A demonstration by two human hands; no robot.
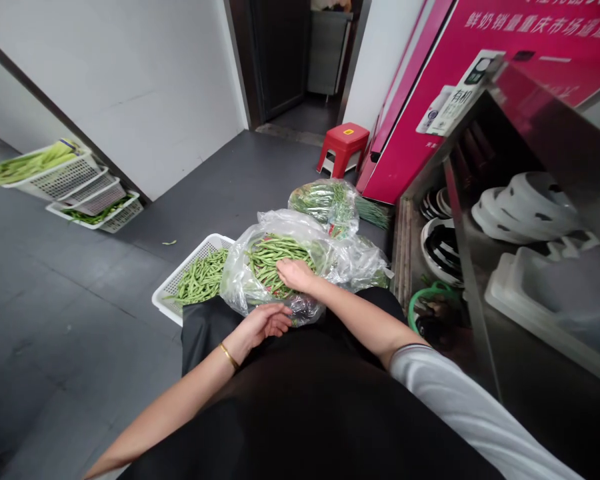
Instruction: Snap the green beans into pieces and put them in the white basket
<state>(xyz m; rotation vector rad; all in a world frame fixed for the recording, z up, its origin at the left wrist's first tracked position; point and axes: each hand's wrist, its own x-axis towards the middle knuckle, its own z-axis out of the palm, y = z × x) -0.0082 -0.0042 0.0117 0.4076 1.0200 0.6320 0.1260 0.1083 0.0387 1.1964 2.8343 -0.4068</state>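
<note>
A clear plastic bag [237,267] full of green beans [280,248] sits open in front of my knees. My right hand [296,275] reaches into it, fingers closed together on the beans at the top of the heap; the fingertips are partly hidden. My left hand [269,323] is at the bag's near edge, palm turned inward and fingers loosely bent, with nothing visible in it. Left of the bag, a white perforated basket [167,293] holds more green beans [203,277], and the bag overlaps its right side.
Bags of greens [320,200] lie beyond the beans. A red stool [343,148] stands near the doorway. To my right, a metal shelf [473,320] holds white containers [525,207] and a green basket [433,291]. Stacked white baskets [63,177] with vegetables stand by the left wall.
</note>
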